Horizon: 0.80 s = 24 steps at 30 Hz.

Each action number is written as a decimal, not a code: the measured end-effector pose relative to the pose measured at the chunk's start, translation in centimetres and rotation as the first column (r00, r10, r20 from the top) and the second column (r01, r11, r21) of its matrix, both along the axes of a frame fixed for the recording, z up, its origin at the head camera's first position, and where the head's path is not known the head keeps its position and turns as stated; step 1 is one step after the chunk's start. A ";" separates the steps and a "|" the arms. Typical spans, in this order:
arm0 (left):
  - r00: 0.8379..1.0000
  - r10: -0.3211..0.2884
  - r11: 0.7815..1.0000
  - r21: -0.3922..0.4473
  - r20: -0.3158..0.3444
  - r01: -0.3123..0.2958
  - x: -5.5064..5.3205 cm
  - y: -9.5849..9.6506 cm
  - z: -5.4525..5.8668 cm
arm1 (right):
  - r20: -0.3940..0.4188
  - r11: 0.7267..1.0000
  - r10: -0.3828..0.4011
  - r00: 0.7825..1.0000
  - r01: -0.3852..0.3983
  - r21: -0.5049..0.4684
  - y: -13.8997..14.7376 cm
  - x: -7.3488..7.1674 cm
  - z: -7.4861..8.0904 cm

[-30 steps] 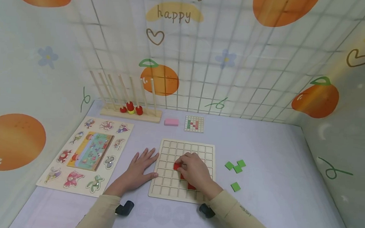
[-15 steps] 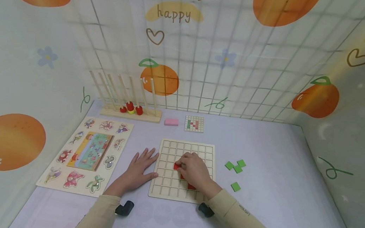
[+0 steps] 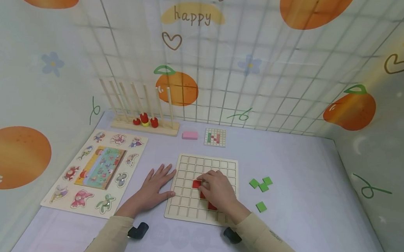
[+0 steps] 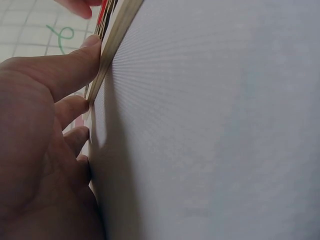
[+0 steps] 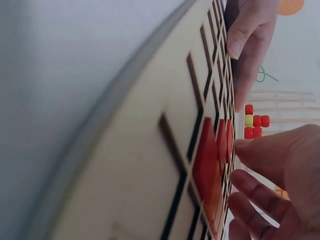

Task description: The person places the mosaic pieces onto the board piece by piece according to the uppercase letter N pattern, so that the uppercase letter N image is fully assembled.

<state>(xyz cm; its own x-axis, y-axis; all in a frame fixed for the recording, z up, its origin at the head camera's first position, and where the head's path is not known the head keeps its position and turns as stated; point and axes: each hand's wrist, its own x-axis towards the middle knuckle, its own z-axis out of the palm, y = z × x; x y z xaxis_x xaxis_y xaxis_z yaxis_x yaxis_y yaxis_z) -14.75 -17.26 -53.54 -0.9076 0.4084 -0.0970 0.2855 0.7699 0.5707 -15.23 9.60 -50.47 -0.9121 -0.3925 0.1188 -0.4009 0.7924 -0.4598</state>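
Observation:
A square wooden grid board (image 3: 183, 202) lies on the table. My left hand (image 3: 153, 189) rests beside it with spread fingers, the fingertips and thumb right at the board's left edge. Over the middle of the grid is my right hand (image 3: 220, 190), its thumb and fingers slightly apart close above the cells. A red square tile (image 3: 196, 184) sits in a cell just left of the right fingertips. More red tiles (image 5: 206, 160) run diagonally toward the lower right, partly hidden under that hand in the head view.
Several loose green tiles (image 3: 263, 187) lie right of the board. Behind it are a small pattern card (image 3: 215, 137), a pink block (image 3: 190, 135) and a peg stand (image 3: 166, 129) with red and yellow beads. A sea-animal puzzle board (image 3: 133, 172) occupies the left.
My right hand has shifted slightly to the right, uncovering more of the leftmost red tile, which stays in its cell. The left hand has not moved.

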 end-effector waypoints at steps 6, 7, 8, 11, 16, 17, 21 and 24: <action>1.000 0.000 1.000 0.006 0.005 0.000 0.0 -0.1 0.0 | 0.057 0.998 -0.061 0.996 0.062 -0.010 1.2 0.4 0.2; 1.000 0.000 1.000 0.006 0.004 0.000 0.0 -0.1 -0.1 | 0.068 0.997 -0.071 0.995 0.072 -0.010 1.4 0.5 0.2; 1.000 0.001 1.000 0.005 0.004 -0.001 0.0 -0.1 -0.1 | 0.081 0.997 -0.081 0.993 0.082 -0.013 1.7 0.6 0.3; 1.000 0.002 1.000 0.007 0.003 -0.002 0.0 -0.1 -0.1 | 0.114 0.993 -0.109 0.987 0.112 -0.021 2.5 0.8 0.5; 1.000 0.001 1.000 0.008 -0.002 -0.001 0.0 0.0 -0.1 | 0.150 0.984 -0.170 0.974 0.175 -0.021 4.1 1.2 0.5; 1.000 0.001 1.000 0.008 -0.003 -0.001 0.0 0.0 -0.1 | 0.150 0.982 -0.181 0.972 0.186 -0.019 4.4 1.3 0.5; 1.000 0.003 1.000 0.007 -0.004 -0.003 0.0 0.0 0.0 | 0.143 0.977 -0.209 0.967 0.214 -0.018 5.9 1.7 0.6; 1.000 0.003 1.000 0.004 -0.005 -0.003 0.0 0.1 0.0 | 0.146 0.974 -0.221 0.964 0.226 -0.018 7.0 1.9 0.7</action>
<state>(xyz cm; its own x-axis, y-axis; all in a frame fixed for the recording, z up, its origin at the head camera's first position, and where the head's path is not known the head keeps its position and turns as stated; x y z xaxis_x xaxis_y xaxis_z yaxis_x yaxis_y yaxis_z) -14.72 -17.20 -53.55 -0.9092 0.4063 -0.0907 0.2863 0.7684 0.5723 -13.32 16.58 -49.76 -0.9845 -0.1751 -0.0091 -0.1440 0.8373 -0.5274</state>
